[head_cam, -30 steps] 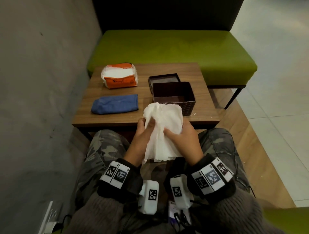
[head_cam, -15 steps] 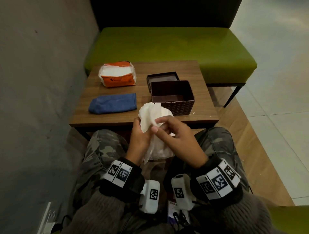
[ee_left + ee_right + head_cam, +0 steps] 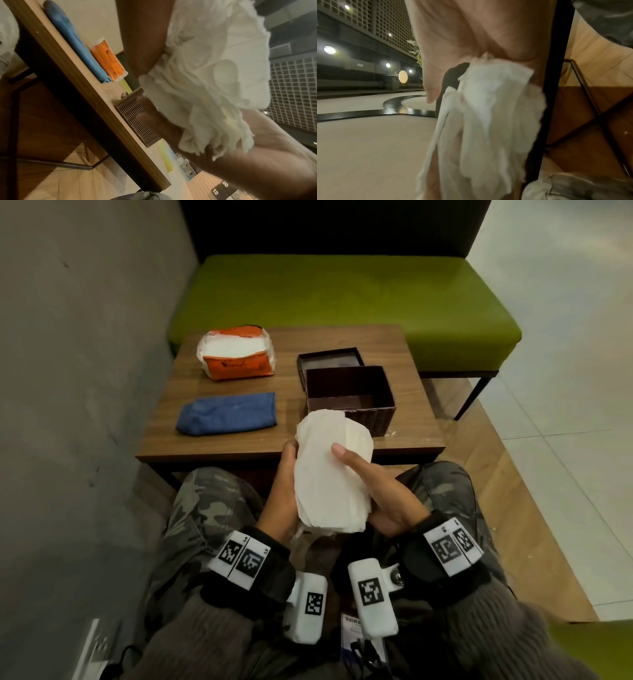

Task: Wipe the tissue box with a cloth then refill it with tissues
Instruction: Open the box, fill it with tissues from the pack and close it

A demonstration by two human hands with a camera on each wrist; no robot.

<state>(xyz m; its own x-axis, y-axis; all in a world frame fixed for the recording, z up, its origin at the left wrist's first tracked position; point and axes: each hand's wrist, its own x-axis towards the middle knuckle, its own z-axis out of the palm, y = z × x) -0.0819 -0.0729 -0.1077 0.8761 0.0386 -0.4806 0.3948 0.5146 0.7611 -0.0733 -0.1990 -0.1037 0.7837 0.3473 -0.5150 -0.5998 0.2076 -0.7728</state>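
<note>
Both hands, left hand and right hand, clasp a folded stack of white tissues just in front of the open wicker tissue box.

You wear camouflage trousers in grey and olive, and a fuzzy grey-brown knit sweater. Black cuffs wrap both wrists, each carrying a white band of two square black-and-white markers. A white camera pod with its own marker sits beneath each wrist.
</note>
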